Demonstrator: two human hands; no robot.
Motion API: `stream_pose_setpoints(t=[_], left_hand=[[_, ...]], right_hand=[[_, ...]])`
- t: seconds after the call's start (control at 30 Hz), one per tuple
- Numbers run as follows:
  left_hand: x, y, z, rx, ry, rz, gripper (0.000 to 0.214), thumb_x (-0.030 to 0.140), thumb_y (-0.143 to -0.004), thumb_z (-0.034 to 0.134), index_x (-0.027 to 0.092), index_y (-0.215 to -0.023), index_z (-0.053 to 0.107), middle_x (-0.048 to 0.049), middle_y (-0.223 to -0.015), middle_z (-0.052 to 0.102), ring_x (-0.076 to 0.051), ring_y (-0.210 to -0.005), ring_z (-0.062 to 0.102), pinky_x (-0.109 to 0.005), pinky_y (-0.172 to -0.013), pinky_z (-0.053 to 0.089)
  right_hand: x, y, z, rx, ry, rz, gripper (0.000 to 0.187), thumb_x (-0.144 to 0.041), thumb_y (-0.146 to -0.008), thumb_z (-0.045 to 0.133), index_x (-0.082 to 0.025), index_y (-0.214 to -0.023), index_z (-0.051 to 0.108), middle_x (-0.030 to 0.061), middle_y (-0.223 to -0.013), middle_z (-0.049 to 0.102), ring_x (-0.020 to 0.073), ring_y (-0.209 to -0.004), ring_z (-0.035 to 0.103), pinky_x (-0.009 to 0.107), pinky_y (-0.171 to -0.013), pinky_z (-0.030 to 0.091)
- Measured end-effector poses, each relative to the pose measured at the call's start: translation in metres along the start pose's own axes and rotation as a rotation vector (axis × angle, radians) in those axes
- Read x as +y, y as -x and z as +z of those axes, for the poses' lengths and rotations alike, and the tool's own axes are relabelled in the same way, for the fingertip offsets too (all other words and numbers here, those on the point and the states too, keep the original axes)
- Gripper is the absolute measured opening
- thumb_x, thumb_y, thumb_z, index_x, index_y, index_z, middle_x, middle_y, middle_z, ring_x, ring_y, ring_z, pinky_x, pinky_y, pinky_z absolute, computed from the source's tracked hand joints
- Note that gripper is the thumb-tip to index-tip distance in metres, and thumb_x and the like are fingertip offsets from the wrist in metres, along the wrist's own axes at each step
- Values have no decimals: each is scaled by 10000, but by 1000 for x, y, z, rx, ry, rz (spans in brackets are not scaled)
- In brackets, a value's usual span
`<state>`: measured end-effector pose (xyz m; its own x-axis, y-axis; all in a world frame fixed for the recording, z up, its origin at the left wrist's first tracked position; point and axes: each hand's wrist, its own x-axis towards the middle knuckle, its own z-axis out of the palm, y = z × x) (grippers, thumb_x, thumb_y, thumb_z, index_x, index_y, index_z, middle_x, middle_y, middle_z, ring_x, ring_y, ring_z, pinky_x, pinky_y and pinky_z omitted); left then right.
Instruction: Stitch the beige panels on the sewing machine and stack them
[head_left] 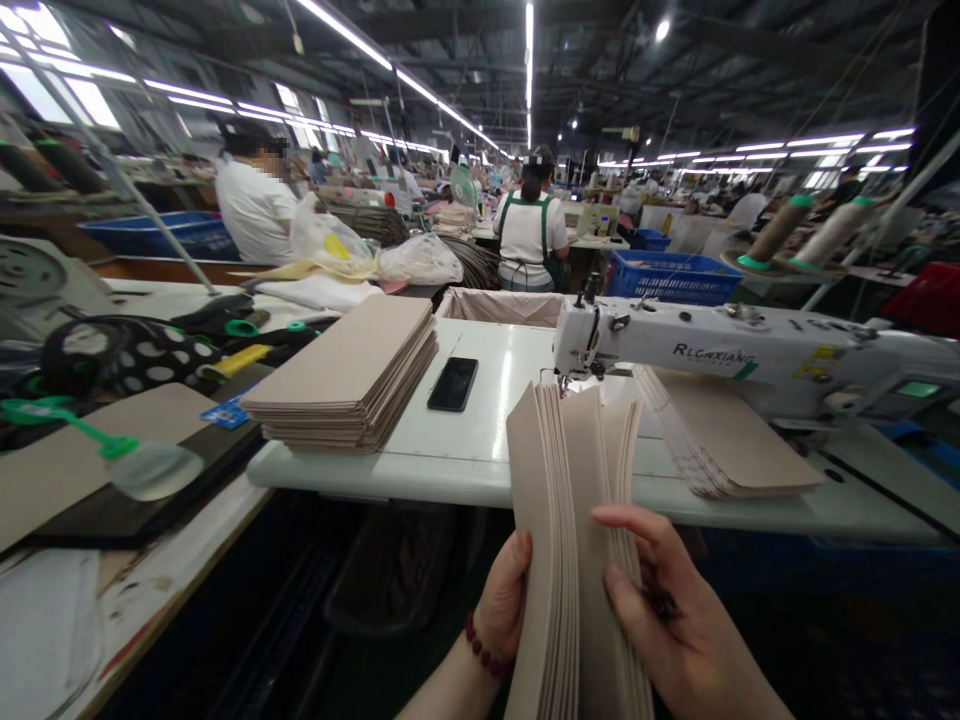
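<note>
I hold a thick bundle of beige cut sheets (562,490) upright in front of the white sewing table (480,440). My left hand (501,600), with a dark bead bracelet on its wrist, grips the bundle's left side, thumb on the front. On the right side my right hand (667,610) clasps the sheets, its thumb and fingers parting them. A stack of the same beige sheets (349,375) lies on the table's left. Another fanned stack (720,435) lies under the sewing machine (750,355).
A black phone (453,384) lies on the table between the stacks. To the left is a cluttered bench with a green-handled tool (112,450). Blue crates (671,277) and people at other stations fill the background. Thread cones (780,228) stand at the right.
</note>
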<state>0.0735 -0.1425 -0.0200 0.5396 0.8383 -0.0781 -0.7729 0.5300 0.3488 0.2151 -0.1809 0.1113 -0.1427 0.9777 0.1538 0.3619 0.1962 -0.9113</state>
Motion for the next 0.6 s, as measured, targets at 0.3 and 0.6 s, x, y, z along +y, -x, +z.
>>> stream_pose_setpoints(t=[0.3, 0.6], left_hand=[[-1, 2, -2, 30, 18, 22, 441, 454, -931, 470, 100, -1157, 604, -142, -1121, 635, -325, -1063, 601, -410, -944, 447], [-1, 1, -7, 42, -37, -18, 505, 539, -893, 502, 98, -1096, 639, -148, -1065, 656, -346, -1056, 602, -435, -937, 452]], right_hand=[[-7, -8, -1, -78, 97, 79, 209, -413, -831, 603, -221, -763, 551, -32, -706, 535, 124, -624, 495, 223, -555, 396], [-7, -8, -1, -102, 109, 113, 147, -358, -824, 583, -223, -780, 544, -32, -716, 530, 118, -608, 491, 218, -545, 397]])
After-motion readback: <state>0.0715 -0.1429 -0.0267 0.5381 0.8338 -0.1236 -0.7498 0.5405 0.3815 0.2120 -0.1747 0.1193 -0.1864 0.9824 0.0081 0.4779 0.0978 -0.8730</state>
